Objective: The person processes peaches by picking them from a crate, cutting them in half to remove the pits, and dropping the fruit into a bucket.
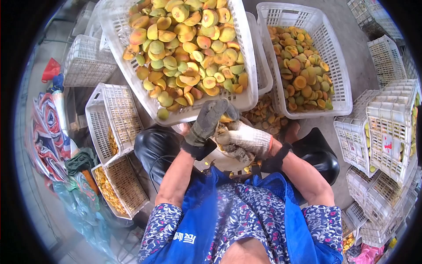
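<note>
My left hand [205,122], in a grey glove, is closed around a piece of yellow fruit [226,118] that looks like a peach half. My right hand [245,140], in a white glove with dirty grey fingers, is curled just below and beside it. Whatever those right fingers grip is hidden. Both hands meet above a whitish container [220,159] between my knees. Directly beyond them is a large white crate [184,116] heaped with halved yellow, green and reddish peaches [189,48].
A second white crate [340,94] of peach halves stands on the right, with cut pieces [266,115] beside it. Crates [115,116] holding yellow pieces lie at left, near a striped cloth [46,132] and plastic sheeting [81,215]. Stacked crates [389,127] rise at right.
</note>
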Available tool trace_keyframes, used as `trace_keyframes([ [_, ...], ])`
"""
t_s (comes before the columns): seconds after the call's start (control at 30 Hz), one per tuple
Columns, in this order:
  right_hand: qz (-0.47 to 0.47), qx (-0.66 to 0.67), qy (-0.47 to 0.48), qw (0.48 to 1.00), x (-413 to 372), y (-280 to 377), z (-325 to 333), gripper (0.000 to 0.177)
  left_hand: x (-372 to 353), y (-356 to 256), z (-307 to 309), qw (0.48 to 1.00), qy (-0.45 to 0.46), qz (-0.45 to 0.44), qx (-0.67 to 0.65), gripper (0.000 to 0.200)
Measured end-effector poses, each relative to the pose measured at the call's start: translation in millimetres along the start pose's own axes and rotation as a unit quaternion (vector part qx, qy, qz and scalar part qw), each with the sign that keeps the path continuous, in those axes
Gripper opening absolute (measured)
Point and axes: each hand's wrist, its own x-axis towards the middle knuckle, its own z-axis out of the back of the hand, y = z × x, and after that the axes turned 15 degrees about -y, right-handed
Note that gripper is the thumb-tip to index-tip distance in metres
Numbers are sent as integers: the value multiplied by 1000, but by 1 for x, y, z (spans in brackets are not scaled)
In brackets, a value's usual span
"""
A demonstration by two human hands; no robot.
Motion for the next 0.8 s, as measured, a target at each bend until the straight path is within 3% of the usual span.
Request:
trace_keyframes([
  [0.03,-99,174,38,979,-5,12,-1,31,-5,-5,1,1000,0,0,0,31],
  [0.1,-135,199,45,970,0,10,2,24,-12,-13,3,995,21,-11,101,31],
  [0.13,-89,-35,92,991,6,15,7,23,-16,-12,4,987,-20,-57,150,33],
  [0.17,-38,-267,131,954,8,17,10,22,-19,-4,10,986,-20,-59,154,33],
  [0.2,202,-347,109,909,15,-22,8,24,-21,7,18,984,-132,-40,111,34],
  [0.23,251,-466,115,840,9,-23,7,26,-20,5,18,968,-241,-21,66,36],
  [0.27,176,-474,83,859,-1,-23,5,24,-16,-2,22,940,-329,90,-8,40],
  [0.3,98,-478,53,871,-10,-16,4,22,-10,-7,15,940,-329,89,-7,40],
  [0.33,99,-477,54,872,-4,-30,3,22,-1,-10,7,928,-355,111,-23,41],
  [0.37,138,-444,118,877,9,-54,3,21,7,-11,2,915,-380,133,-38,42],
  [0.4,176,-409,179,877,19,-66,5,20,16,-9,14,934,-332,126,-42,39],
  [0.43,70,-346,136,926,11,-30,8,21,16,-27,2,934,-330,130,-39,39],
  [0.5,209,-278,142,927,15,-26,29,20,8,-59,-15,948,-281,-97,112,35],
  [0.57,232,-199,92,948,19,-29,38,22,11,-69,12,949,-258,-51,172,32],
  [0.6,-27,-206,93,974,4,20,38,29,15,-73,25,947,-227,-14,226,30],
  [0.63,8,-222,95,970,9,9,43,35,17,-74,34,947,-228,-11,227,30],
  [0.67,-48,-224,88,969,5,21,42,38,20,-74,45,861,-234,-121,435,27],
  [0.7,-101,-227,80,965,1,35,42,41,24,-75,55,721,-225,-228,615,25],
  [0.73,-97,-226,77,966,4,26,42,41,30,-75,65,682,-245,-192,662,26],
  [0.77,-2,-247,60,967,8,9,41,40,40,-71,74,681,-244,-195,662,26],
  [0.8,92,-266,42,959,9,0,42,40,53,-66,83,613,-213,-190,737,28],
])
